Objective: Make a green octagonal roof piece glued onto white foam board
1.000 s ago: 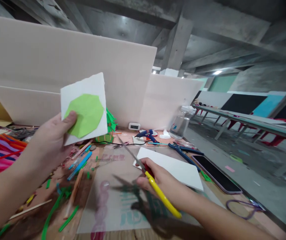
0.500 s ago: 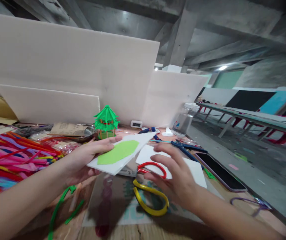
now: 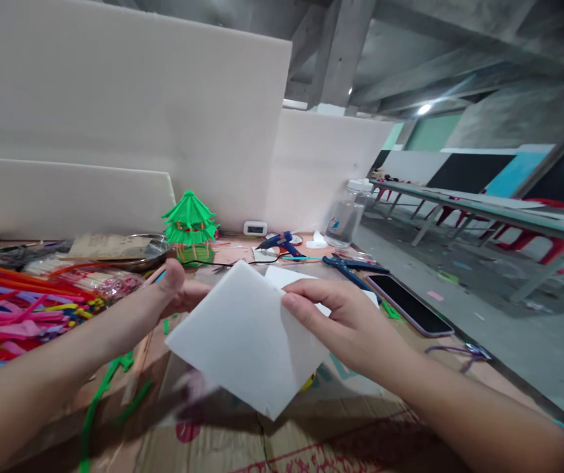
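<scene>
My right hand (image 3: pixel 343 318) pinches a square white foam sheet (image 3: pixel 242 341) at its right edge, thumb on top. The sheet is tilted with a plain white face towards me; no green piece shows on it. My left hand (image 3: pixel 178 289) is beside the sheet's upper left edge, thumb raised and apart from the fingers. The fingertips reach the sheet's edge, and I cannot tell whether they touch it. Under the sheet a bit of yellow scissors handle (image 3: pixel 308 382) peeks out; the rest is hidden. Another white sheet (image 3: pixel 276 274) lies behind.
A green tree-like pipe-cleaner model (image 3: pixel 190 226) stands at the back, near a small digital clock (image 3: pixel 255 228) and a blue glue gun (image 3: pixel 282 244). Pipe cleaners (image 3: pixel 20 309) heap at left. Pliers (image 3: pixel 350 266), a phone (image 3: pixel 410 305) and a clear bottle (image 3: pixel 345 217) are at right.
The foam sheet has passed from my left hand to my right and turned, so the light green piece is out of sight. My left thumb has lifted off. The view has shifted.
</scene>
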Available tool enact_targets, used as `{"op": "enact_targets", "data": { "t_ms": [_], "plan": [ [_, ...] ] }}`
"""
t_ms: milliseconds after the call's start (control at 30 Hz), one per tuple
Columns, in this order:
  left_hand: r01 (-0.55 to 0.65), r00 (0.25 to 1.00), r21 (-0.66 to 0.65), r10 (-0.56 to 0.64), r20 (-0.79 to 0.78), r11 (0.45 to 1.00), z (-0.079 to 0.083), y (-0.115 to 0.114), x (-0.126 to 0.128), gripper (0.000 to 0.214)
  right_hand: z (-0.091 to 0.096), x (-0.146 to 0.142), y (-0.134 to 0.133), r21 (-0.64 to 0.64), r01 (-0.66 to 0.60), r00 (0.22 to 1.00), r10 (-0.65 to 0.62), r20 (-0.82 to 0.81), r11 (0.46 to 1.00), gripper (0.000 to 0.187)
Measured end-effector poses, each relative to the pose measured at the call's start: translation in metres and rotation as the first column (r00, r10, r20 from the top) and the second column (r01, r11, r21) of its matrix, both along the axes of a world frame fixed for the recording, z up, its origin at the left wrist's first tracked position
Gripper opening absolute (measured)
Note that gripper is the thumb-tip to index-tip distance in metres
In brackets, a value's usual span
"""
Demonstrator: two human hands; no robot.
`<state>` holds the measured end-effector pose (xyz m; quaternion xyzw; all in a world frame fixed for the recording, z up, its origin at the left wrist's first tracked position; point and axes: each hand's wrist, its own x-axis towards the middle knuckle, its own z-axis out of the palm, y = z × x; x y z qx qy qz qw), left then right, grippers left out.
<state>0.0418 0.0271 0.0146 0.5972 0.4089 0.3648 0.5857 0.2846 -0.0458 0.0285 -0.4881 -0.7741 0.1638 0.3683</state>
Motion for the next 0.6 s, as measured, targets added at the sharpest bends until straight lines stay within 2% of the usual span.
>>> {"op": "enact_targets", "data": {
  "t_ms": [67, 133, 233, 300, 467, 600],
  "plan": [
    [0.167, 0.980, 0.060, -0.158, -0.123, 0.984, 0.004, -0.003, -0.003, 0.050, -0.001, -0.002, 0.000, -0.062, -0.017, 1.000, 0.016, -0.018, 0.998, 0.032],
    [0.242, 0.950, 0.096, -0.216, -0.224, 0.966, 0.005, -0.008, -0.005, 0.040, -0.002, -0.005, 0.000, -0.122, -0.033, 0.998, 0.027, -0.051, 0.992, 0.032],
    [0.246, 0.944, 0.125, -0.208, -0.258, 0.961, 0.002, -0.013, -0.005, 0.033, -0.004, -0.008, 0.002, -0.206, -0.058, 0.988, 0.026, -0.154, 0.977, 0.028],
    [0.251, 0.941, 0.178, -0.197, -0.274, 0.951, 0.000, -0.015, -0.005, 0.033, -0.004, -0.008, 0.003, -0.212, -0.057, 0.980, 0.014, -0.198, 0.976, 0.022],
    [0.339, 0.901, 0.310, -0.213, -0.378, 0.888, 0.000, -0.021, -0.005, 0.028, -0.002, -0.007, 0.002, -0.119, -0.035, 0.994, 0.023, -0.105, 0.992, 0.019],
    [0.413, 0.861, 0.363, -0.229, -0.454, 0.835, -0.001, -0.023, -0.006, 0.026, -0.001, -0.008, 0.001, -0.175, -0.069, 0.987, 0.042, -0.154, 0.982, 0.021]
  ]
}}
